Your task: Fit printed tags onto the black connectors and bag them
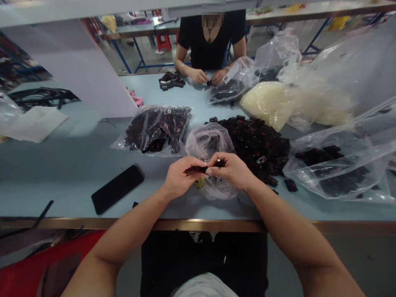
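My left hand (pixel 182 175) and my right hand (pixel 228 169) meet above an opened clear plastic bag (pixel 213 138) near the table's front edge. Both have their fingers closed in a pinch on one small black part (pixel 204 168), mostly hidden by the fingertips. A small white-tipped bit shows at my right fingers, too small to name. Something yellow (pixel 199 183) lies under my left fingertips, against the bag. Just behind and right of the bag spreads a heap of small black plastic pieces (pixel 256 140), some with red marks.
A filled bag of black pieces (pixel 157 128) lies left of the hands, with a black phone (pixel 117 189) in front of it. Another bag (pixel 340 169) is at right. Cream-filled bags (pixel 269 101) stand behind. Across the table (pixel 68 165), a co-worker (pixel 213 45) handles a small black part.
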`<state>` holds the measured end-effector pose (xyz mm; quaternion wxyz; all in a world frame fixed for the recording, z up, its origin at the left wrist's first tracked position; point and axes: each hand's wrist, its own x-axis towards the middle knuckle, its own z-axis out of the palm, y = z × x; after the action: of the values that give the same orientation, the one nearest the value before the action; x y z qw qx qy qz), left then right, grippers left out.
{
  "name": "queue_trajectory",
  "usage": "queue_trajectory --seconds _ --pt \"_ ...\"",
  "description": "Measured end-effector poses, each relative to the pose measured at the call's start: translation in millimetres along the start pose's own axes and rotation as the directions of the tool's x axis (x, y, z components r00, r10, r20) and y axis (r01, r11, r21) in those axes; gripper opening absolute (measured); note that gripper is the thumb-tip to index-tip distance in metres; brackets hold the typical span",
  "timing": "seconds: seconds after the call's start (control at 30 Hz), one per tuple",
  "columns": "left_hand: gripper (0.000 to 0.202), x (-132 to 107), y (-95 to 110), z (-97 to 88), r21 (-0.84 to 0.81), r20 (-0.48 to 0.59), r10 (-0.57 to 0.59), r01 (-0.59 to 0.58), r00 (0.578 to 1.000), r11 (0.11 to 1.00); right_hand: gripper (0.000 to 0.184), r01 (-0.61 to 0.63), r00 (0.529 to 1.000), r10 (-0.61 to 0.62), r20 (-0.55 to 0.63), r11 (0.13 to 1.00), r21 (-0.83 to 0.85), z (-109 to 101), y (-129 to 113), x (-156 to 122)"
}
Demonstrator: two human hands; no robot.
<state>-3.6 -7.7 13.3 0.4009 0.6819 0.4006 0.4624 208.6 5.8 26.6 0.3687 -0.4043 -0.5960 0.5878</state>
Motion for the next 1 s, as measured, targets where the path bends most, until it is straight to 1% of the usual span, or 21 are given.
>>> queue_trajectory --seconds 0.07,0.17,0.23,0.27,0.3,0.33,0.37,0.43,0.47,0.5,0.53,0.57,0.63,0.83,0.9,1.0 --pt "0.024 0.1 0.1 1.0 -0.059 0.006 -0.053 0.054 0.999 0.997 0.037 -0.016 1.000 0.016 0.009 1.000 0.000 -1.3 -0.6 0.6" --pt "0.032 -0.9 -0.9 4.1 -0.219 -0.005 -0.170 0.165 0.985 0.962 0.030 0.058 0.998 -0.060 -0.026 0.996 -0.071 -7.1 0.1 1.8" --pt "0.037 -0.9 -1.3 5.5 -0.290 -0.018 -0.215 0.200 0.976 0.936 0.021 0.119 0.988 -0.137 -0.068 0.969 -0.215 -12.1 1.8 2.9" --pt "0.039 -0.5 -1.3 5.7 -0.305 -0.029 -0.222 0.203 0.975 0.931 0.015 0.137 0.982 -0.171 -0.078 0.936 -0.324 -14.0 3.0 3.4" --pt "0.040 0.0 -1.2 5.6 -0.309 -0.039 -0.224 0.202 0.974 0.930 0.008 0.145 0.978 -0.196 -0.068 0.883 -0.447 -15.2 4.2 3.9" --pt "0.041 0.7 -1.0 5.4 -0.306 -0.048 -0.223 0.198 0.974 0.931 0.004 0.144 0.979 -0.202 -0.037 0.806 -0.573 -15.4 5.3 4.2" --pt "0.041 1.3 -0.9 5.0 -0.301 -0.057 -0.219 0.193 0.974 0.934 0.007 0.139 0.983 -0.185 0.008 0.712 -0.689 -14.6 6.3 4.3" --pt "0.041 2.2 -0.6 4.6 -0.290 -0.069 -0.217 0.189 0.974 0.938 0.012 0.137 0.990 -0.085 0.109 0.504 -0.853 -10.7 7.1 4.0" --pt "0.041 2.4 -0.5 4.6 -0.290 -0.072 -0.217 0.188 0.974 0.939 0.012 0.145 0.989 -0.026 0.147 0.418 -0.897 -8.3 6.9 3.6" --pt "0.042 2.4 -0.5 4.7 -0.291 -0.074 -0.216 0.186 0.973 0.938 0.012 0.158 0.984 0.018 0.175 0.355 -0.922 -6.0 6.4 3.2" --pt "0.042 2.3 -0.5 4.8 -0.293 -0.074 -0.216 0.186 0.974 0.938 0.012 0.170 0.980 0.045 0.193 0.315 -0.934 -4.2 5.8 2.9" --pt "0.042 2.1 -0.6 5.0 -0.293 -0.074 -0.217 0.187 0.973 0.938 0.013 0.177 0.978 0.054 0.202 0.300 -0.937 -3.2 5.0 2.8" --pt "0.042 1.7 -0.9 5.2 -0.289 -0.069 -0.220 0.192 0.973 0.938 0.016 0.170 0.980 0.041 0.194 0.327 -0.929 -3.7 3.9 3.0" --pt "0.042 0.8 -3.7 4.3 -0.304 -0.041 -0.253 0.229 0.967 0.925 0.021 0.094 0.995 -0.021 0.098 0.516 -0.851 -14.5 8.6 5.5" --pt "0.043 0.7 -4.2 4.3 -0.316 -0.031 -0.259 0.236 0.965 0.919 0.024 0.093 0.996 -0.046 0.081 0.582 -0.808 -17.3 11.3 6.0" --pt "0.042 0.9 -3.5 4.3 -0.325 -0.028 -0.263 0.240 0.964 0.915 0.027 0.124 0.992 -0.112 0.065 0.687 -0.716 -20.0 13.3 6.5"
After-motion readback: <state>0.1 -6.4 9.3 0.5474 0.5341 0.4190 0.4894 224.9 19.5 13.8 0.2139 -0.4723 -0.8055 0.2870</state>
